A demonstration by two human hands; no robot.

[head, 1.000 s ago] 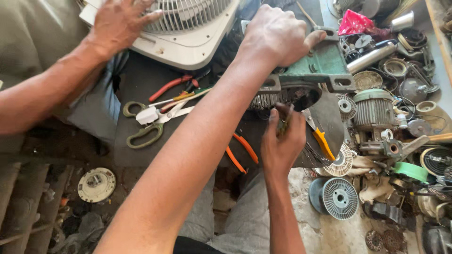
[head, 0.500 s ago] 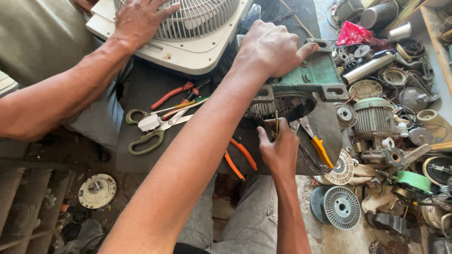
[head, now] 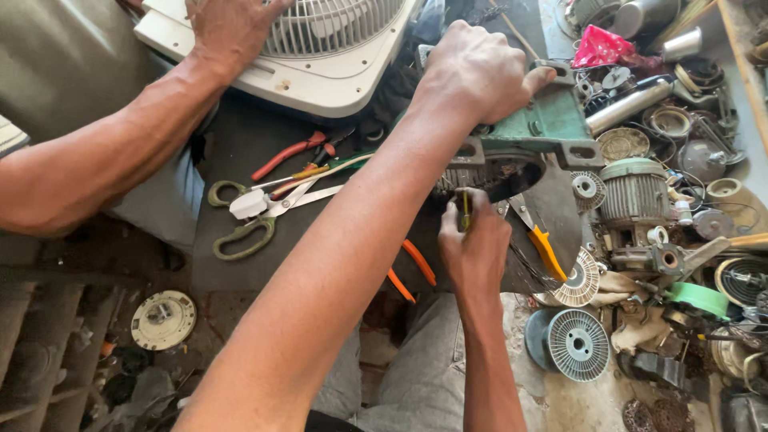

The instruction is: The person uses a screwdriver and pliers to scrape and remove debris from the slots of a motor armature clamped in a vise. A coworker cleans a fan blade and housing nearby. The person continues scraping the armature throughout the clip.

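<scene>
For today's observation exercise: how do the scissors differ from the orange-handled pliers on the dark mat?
The scissors have olive-green loop handles and lie in full view near the mat's left side; the orange-handled pliers have straight grips and are mostly hidden under the person's left forearm. The scissors' blades show; the pliers' head does not. Neither is touched by a hand.

L hand (head: 478, 70) + R hand (head: 474, 244), both clenched
</scene>
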